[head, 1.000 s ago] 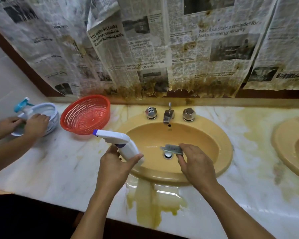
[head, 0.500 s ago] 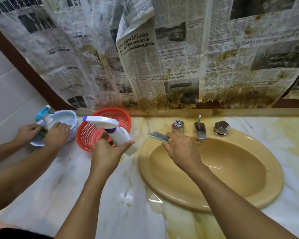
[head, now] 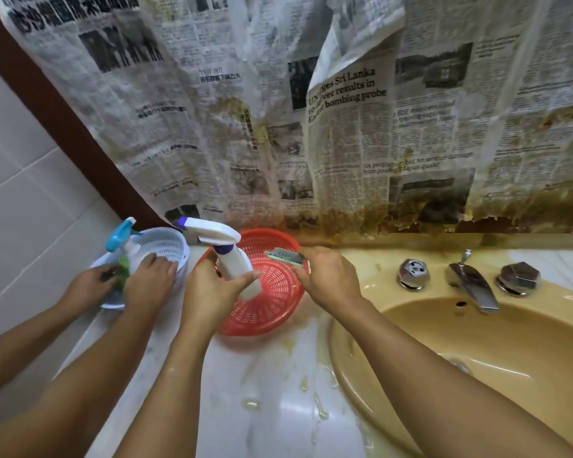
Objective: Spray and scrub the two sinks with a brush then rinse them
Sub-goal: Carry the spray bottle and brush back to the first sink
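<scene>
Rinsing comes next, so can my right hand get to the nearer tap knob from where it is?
Probably yes. Nothing stands between the right hand and the nearer tap knob. But that hand grips the brush over the red basket, so it would likely have to drop it first.

We find the sink (head: 516,338) cut off by the right and bottom edges. The right hand (head: 328,276) covers the handle of the brush (head: 286,257). The left hand (head: 212,294) hides the base of the spray bottle (head: 227,251).
</scene>
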A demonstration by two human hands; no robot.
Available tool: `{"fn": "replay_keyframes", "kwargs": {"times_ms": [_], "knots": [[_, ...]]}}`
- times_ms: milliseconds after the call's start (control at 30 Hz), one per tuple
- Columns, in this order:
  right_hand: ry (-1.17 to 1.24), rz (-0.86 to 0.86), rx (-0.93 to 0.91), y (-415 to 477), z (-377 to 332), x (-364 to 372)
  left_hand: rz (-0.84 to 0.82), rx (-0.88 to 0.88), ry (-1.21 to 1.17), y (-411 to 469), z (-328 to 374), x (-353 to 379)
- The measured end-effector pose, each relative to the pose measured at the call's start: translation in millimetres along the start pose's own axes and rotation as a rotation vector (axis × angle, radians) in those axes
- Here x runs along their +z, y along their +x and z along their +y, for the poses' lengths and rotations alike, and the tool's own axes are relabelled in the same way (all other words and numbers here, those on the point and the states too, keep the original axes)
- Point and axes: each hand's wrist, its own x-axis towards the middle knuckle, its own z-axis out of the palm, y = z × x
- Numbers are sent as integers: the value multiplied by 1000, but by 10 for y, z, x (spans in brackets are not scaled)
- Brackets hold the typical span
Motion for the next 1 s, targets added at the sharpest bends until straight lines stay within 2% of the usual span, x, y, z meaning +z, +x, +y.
{"fn": "replay_keyframes", "kwargs": {"times_ms": [267,400,600,833,1000], "knots": [[-35,-86,-1,593,-140,593,-10,-31,73,486,-602,195],[-51,-126,1,783,-203,839,-70,-79,96,540,-842,299],[-128,-236,62,950,-350,1122,-107,-129,61,595,-966,366],[-183,-345,91,978,-359,1180,-134,-133,48,675,-1010,386],[-108,-293,66,864,-291,983,-142,-77,39,697,-989,345]]}}
